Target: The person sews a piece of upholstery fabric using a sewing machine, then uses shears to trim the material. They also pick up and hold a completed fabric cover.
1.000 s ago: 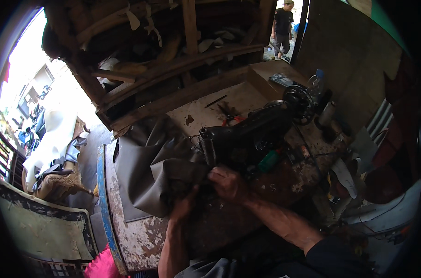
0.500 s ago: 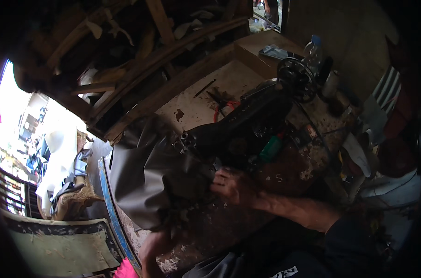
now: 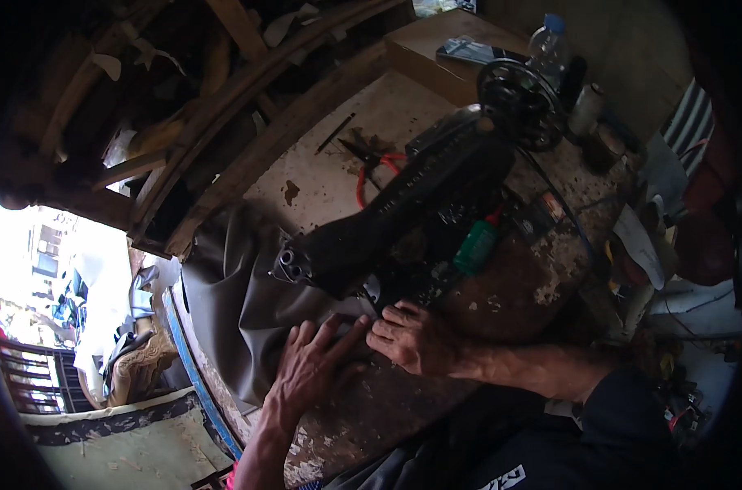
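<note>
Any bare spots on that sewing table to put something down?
Pale tabletop between the box, scissors and sewing machine; brown tabletop between the green bottle and right forearm. Crowded: around the handwheel and clear bottle, and by the needle end, where left hand and right hand sit close together beside the grey sheet.

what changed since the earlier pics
In the last half second, the left grip moved forward and right from the near side of the grey sheet and now lies spread partly on it, beside the right grip. The view has turned. The right grip stays curled by the sewing machine; the scissors and green bottle look unmoved.
</note>
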Tool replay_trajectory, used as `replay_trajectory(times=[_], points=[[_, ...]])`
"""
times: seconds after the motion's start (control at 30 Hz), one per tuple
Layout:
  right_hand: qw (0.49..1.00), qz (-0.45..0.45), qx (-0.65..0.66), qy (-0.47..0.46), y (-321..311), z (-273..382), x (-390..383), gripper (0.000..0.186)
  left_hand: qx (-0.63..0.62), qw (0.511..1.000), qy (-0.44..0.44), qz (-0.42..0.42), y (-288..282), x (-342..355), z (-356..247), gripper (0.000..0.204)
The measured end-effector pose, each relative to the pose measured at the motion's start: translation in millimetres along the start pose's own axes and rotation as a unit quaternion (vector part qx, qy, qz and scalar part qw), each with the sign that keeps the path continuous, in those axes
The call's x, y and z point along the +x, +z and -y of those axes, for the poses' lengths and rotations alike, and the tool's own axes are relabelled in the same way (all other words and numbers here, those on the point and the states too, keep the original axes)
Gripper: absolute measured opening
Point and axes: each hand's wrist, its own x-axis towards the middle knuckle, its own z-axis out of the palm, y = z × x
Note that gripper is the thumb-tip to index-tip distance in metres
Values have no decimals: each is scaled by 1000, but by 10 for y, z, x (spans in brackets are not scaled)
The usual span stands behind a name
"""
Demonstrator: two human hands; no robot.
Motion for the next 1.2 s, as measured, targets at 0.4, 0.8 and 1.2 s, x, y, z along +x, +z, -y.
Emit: replay_trajectory(times=[0.4,0.8,1.2], points=[[994,57,-79,52,-129,176,-112,26,11,999,45,20,131,60,99,68],[994,78,-59,53,-125,99,-107,36,6,1000,11,-13,210,46,50,63],[992,42,-89,76,-62,28,-79,35,9,996,-70,-56,237,92,-89,59]])
